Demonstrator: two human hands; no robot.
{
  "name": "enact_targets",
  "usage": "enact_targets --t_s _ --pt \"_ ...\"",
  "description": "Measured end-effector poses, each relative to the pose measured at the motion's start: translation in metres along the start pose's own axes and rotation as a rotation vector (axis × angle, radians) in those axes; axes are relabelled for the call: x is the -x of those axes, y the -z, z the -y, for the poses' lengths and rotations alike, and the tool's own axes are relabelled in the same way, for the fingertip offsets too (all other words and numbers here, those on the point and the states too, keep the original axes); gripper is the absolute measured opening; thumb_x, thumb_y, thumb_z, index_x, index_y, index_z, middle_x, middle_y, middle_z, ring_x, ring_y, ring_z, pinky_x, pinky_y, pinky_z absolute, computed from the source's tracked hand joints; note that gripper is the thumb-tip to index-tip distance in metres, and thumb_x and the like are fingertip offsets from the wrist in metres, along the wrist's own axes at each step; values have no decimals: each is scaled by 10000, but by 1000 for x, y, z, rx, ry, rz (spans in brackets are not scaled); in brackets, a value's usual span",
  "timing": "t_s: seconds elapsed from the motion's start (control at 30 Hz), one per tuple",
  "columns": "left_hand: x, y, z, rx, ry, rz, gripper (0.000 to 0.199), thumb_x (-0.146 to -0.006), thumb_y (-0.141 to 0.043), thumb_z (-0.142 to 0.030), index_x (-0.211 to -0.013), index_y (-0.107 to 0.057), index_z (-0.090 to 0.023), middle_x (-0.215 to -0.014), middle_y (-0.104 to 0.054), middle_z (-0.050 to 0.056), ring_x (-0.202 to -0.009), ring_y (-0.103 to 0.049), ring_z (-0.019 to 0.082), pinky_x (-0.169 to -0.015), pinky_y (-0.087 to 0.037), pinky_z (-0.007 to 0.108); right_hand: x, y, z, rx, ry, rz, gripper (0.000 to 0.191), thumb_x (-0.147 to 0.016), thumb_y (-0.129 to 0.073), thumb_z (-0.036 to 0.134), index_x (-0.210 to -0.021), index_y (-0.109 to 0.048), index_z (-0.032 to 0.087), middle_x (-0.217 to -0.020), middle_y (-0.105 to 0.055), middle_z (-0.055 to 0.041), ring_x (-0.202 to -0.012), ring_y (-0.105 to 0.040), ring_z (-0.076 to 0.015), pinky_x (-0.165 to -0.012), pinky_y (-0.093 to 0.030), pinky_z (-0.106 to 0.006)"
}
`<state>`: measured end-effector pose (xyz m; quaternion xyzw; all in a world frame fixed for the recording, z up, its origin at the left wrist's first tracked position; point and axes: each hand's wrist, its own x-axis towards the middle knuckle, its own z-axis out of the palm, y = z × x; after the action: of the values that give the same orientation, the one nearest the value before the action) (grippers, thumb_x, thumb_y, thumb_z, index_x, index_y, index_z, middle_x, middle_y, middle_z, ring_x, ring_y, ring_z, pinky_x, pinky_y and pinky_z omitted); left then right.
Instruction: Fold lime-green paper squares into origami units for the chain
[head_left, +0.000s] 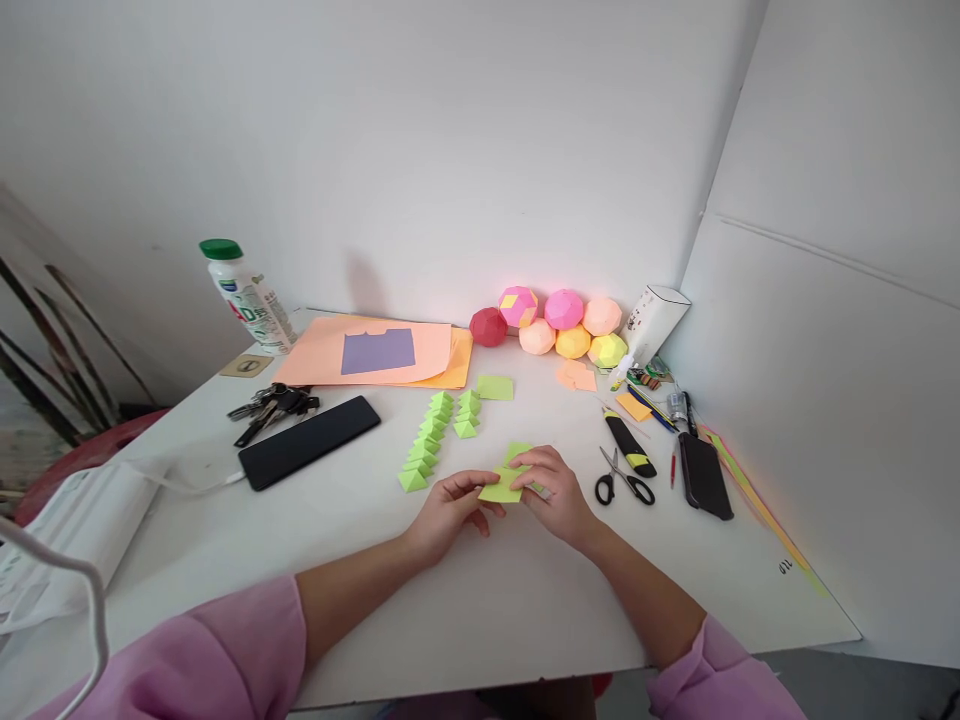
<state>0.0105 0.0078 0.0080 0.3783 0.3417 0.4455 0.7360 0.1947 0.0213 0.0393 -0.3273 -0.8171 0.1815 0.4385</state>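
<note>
Near the middle of the white table, a small green paper piece (501, 488) is held between both hands. My left hand (450, 512) pinches its left edge between thumb and finger. The fingers of my right hand (553, 492) grip its right side. More green paper (519, 450) lies just behind, partly hidden by my right hand. A row of folded green paper pieces (426, 440) runs beside my left hand, with a shorter row (466, 412) to its right. A flat green sheet (495, 387) lies behind them.
Faceted paper balls (564, 310) are stacked against the wall. Orange sheets (322, 350) lie at the back left, near a bottle (251, 305), keys (277, 402) and a black phone (310, 443). Scissors (615, 475), a cutter (628, 440) and a dark phone (703, 475) lie to the right.
</note>
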Motion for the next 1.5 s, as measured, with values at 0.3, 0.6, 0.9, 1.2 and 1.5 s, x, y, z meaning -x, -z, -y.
enact_targets --t_s 0.3,0.6,0.9,1.2,1.5 --pt "2 -5 -9 -56 31 111 473 -750 -626 -372 -1129 -470 -135 -620 -632 16 -510 -623 172 -421 -441 242 3 -2 -7 -88 116 76 178 -845 -503 165 -746 -644 209 -1134 -610 -102 -1077 -543 -209 -913 -458 -418" --pt "2 -9 -9 -87 47 49 293 -727 -637 -418 -767 -508 -158 -585 -634 4 -496 -615 147 -435 -442 226 6 -4 2 -163 -211 138 151 -746 -654 334 -781 -660 188 -1208 -538 -120 -1029 -555 -222 -874 -465 -370" --pt "6 -5 -2 -109 -1 124 325 -798 -529 -464 -844 -518 -142 -853 -678 99 -578 -647 176 -462 -457 262 3 -5 9 -417 -542 85 199 -759 -629 312 -625 -614 166 -677 -571 -16 -671 -535 -136 -617 -470 -256" --pt "4 -9 0 -207 10 69 339 -741 -607 -465 -740 -466 -157 -680 -679 44 -510 -630 154 -446 -448 246 4 -8 14 -545 -664 71 200 -744 -628 358 -774 -575 167 -642 -603 5 -586 -590 -130 -526 -474 -245" --pt "5 -7 1 -224 -2 99 324 -752 -603 -451 -778 -486 -150 -720 -680 55 -553 -639 153 -469 -470 245 9 -13 6 -526 -700 10 251 -741 -636 332 -904 -558 158 -636 -635 1 -518 -606 -126 -463 -450 -230"
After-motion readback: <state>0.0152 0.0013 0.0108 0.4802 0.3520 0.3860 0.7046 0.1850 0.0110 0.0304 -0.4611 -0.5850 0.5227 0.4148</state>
